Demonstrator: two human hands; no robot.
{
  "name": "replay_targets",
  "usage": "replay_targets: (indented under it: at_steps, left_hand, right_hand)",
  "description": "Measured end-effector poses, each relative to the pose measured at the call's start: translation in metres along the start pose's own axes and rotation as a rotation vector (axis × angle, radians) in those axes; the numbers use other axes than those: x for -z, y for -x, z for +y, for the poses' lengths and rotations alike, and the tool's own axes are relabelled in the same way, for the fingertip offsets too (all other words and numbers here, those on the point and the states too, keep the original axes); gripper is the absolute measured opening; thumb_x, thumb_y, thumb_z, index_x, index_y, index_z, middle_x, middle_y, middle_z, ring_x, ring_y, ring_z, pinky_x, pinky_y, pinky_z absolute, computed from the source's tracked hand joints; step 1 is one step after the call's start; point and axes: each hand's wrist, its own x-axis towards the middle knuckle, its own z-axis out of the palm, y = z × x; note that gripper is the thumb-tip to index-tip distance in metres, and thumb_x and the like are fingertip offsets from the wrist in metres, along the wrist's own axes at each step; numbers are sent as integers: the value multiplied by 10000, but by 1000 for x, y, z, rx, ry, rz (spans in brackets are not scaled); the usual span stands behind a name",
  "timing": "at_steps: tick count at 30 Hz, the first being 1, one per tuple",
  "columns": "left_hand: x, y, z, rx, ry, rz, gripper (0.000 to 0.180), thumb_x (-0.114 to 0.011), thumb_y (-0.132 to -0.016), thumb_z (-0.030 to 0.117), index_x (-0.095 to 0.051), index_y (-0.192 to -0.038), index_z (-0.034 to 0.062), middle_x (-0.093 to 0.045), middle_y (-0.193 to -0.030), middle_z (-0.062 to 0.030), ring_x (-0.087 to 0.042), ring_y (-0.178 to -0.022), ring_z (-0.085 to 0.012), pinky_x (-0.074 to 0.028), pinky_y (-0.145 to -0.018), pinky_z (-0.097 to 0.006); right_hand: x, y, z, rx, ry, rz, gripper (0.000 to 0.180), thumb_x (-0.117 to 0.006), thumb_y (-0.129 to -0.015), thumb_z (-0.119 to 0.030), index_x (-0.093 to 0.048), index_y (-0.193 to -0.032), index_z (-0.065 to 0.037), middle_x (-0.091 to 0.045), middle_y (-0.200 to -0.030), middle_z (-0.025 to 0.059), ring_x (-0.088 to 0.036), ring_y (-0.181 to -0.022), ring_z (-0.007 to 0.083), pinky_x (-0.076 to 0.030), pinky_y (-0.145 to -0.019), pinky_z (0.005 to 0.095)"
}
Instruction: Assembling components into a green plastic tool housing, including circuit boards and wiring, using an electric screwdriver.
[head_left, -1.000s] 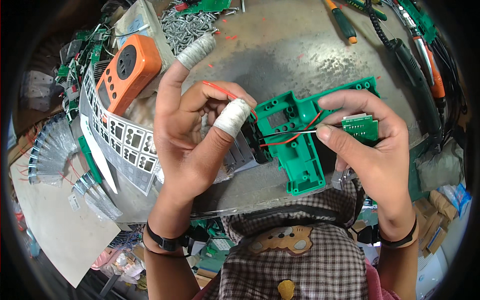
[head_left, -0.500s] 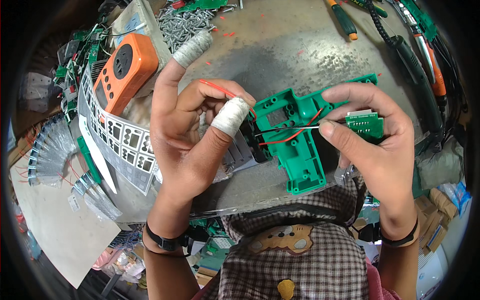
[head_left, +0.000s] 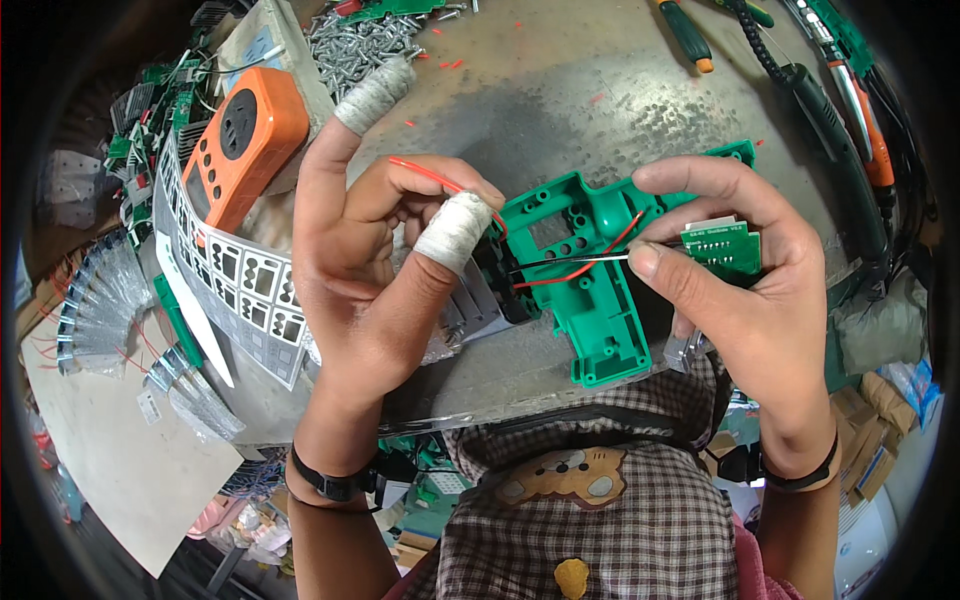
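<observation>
Between the thumb and index finger of my left hand (head_left: 365, 270) a red wire (head_left: 430, 176) is pinched; white tape wraps that thumb and another, raised finger. My right hand (head_left: 750, 300) is closed on slim tweezers (head_left: 590, 259), whose tips point left toward the wire by a black part (head_left: 492, 270). A small green circuit board (head_left: 722, 252) also rests in the fingers of the right hand. Beneath both hands lies an open green plastic housing (head_left: 610, 335) with screw posts and round holes. Another red wire (head_left: 560, 278) crosses it. The left fingers partly hide the black part.
Loose screws (head_left: 365, 40) are heaped at the back. On the left stand an orange device (head_left: 262, 125) and a sheet of printed labels (head_left: 240, 275). A screwdriver (head_left: 686, 38) lies far right, near a black-handled tool (head_left: 835, 150). Bagged parts with wires (head_left: 105, 310) lie far left.
Both hands have drifted slightly left, with the tweezers and circuit board moving along. Each hand keeps the same grip. The housing has barely shifted.
</observation>
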Motion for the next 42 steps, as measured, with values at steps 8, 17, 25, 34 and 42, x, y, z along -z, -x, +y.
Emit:
replay_targets:
  at_steps: [8,17,25,34,42]
  left_hand:
    - [2,-2,4,7,-26,-37,678,-648,-917,131,-346,-1453,-156,-684,-1017,-136,-641,-897,-163,-501,-882,-286]
    - [-1,-2,2,1,-24,-28,687,-653,-908,131,-347,-1451,-157,-684,-1025,-126,-639,-898,-158,-496,-886,-281]
    - [10,-1,6,66,-130,-68,662,-649,-893,68,-359,-1453,-136,-677,-1045,-105,-620,-968,-147,-455,-942,-276]
    - [-25,58,36,-485,-993,-254,667,-749,-664,127,-533,-1280,-12,-673,-1120,-116,-571,-950,-248,-432,-768,-370]
    - [-29,43,17,-372,-638,-170,673,-784,-712,22,-524,-1333,15,-590,-829,-1,-503,-804,-243,-403,-730,-375]
  right_hand:
    - [1,0,-2,-64,-27,-3,400,-778,-855,-34,-656,-1236,-28,-701,-894,41,-565,-604,21,-445,-500,165]
    - [-6,2,6,-16,-49,-50,383,-767,-854,-6,-660,-1220,-20,-704,-891,43,-572,-616,19,-443,-511,165]
    - [-27,-12,-20,240,537,-236,333,-734,-824,-13,-673,-1147,-66,-730,-871,78,-697,-785,152,-519,-722,290]
    - [-16,-15,-14,307,412,-257,491,-511,-951,-31,-357,-1417,-41,-481,-1023,98,-498,-934,177,-453,-875,329]
    - [6,-30,-23,48,297,-297,557,-709,-922,-111,-452,-1414,-68,-578,-989,75,-579,-733,100,-466,-607,248]
